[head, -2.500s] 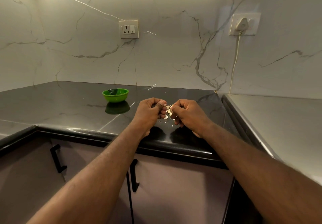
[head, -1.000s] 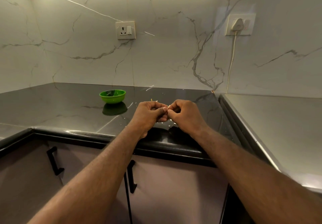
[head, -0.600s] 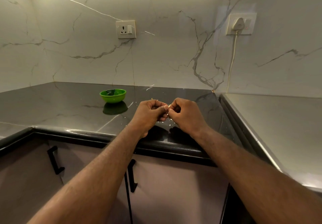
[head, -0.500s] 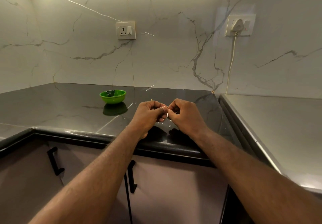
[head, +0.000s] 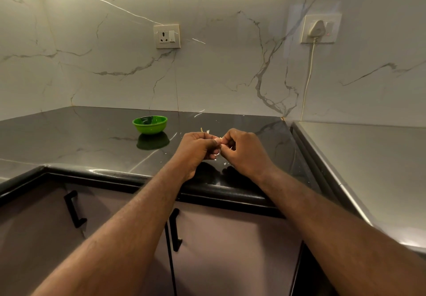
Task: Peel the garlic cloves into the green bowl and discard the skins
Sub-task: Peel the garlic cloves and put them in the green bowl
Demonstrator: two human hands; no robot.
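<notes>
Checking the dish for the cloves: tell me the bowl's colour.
Green bowl, clearest in the head view.

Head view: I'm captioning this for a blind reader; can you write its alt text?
A person's left hand and right hand pinch a small garlic clove between their fingertips, above a black countertop flecked with skin scraps. A green bowl stands on the counter to their left, farther back.

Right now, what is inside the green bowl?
Only the far inner wall of the bowl shows: green, with a dark patch, perhaps a reflection. Nothing lying in it is visible, but the near rim hides the bottom, so I cannot tell whether it is empty.
</notes>
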